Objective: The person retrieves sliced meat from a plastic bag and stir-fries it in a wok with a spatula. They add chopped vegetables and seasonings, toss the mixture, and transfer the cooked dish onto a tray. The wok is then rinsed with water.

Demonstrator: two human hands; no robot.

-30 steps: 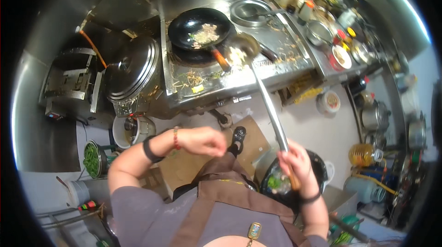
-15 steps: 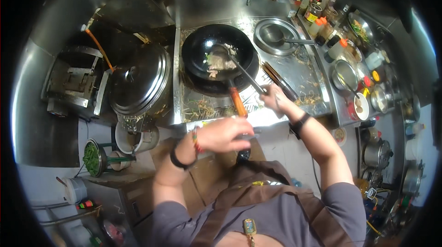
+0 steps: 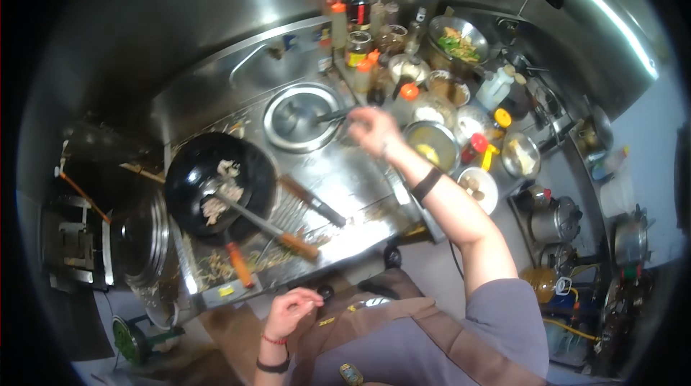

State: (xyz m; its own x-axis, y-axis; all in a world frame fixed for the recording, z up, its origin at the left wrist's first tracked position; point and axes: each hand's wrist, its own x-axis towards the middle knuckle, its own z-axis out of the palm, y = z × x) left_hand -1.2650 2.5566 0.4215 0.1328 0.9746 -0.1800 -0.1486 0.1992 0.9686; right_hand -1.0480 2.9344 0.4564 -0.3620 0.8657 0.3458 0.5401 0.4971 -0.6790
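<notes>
Apparently, the ladle (image 3: pixel 331 117) sits in the round metal pan (image 3: pixel 305 147) so that its handle points toward the right hand (image 3: pixel 372 131), whose grip I cannot tell, while the left hand (image 3: pixel 291 308), loosely open and empty, hangs before the stove (image 3: pixel 360 183).

A: How many hands were logged?
B: Two: one left hand (image 3: pixel 294 310), one right hand (image 3: pixel 374 131).
A: And cookware?
B: There was one black wok (image 3: pixel 250 170), one long-handled utensil (image 3: pixel 263 223), one ladle (image 3: pixel 330 117).
A: Black wristbands (image 3: pixel 426 184)? Orange caps (image 3: pixel 409 92)?
B: Wristbands numbered two; caps, at least four, since crowding obscured some bottles (image 3: pixel 363 82).
</notes>
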